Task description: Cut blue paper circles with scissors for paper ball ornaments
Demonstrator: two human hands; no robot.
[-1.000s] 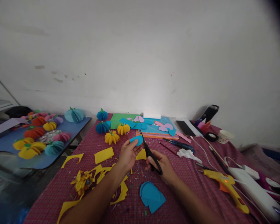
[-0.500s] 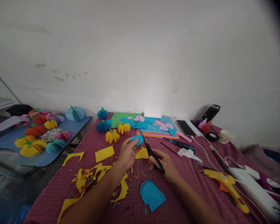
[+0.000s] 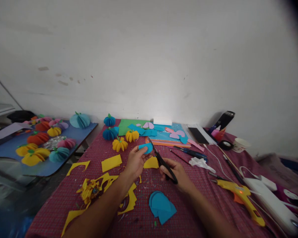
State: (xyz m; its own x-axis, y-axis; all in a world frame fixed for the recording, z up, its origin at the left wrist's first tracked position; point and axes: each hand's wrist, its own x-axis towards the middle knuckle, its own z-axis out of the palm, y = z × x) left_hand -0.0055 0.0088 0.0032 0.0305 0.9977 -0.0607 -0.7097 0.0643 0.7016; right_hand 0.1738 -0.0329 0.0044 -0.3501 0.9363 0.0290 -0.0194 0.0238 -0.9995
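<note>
This looks like a craft workspace. Paper scraps (image 3: 131, 200) and a glue gun (image 3: 241, 192) lie on the cloth-covered table (image 3: 137, 228); paper pumpkins (image 3: 37, 138) crowd a blue table (image 3: 83, 134) to its left.

Rightward, glue gun (image 3: 243, 195) and apparently dark cord (image 3: 270, 230) obstruct.

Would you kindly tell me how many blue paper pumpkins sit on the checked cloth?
2: one blue pumpkin at the back left, a second blue pumpkin just in front of it; the forearms could hide more.
</note>
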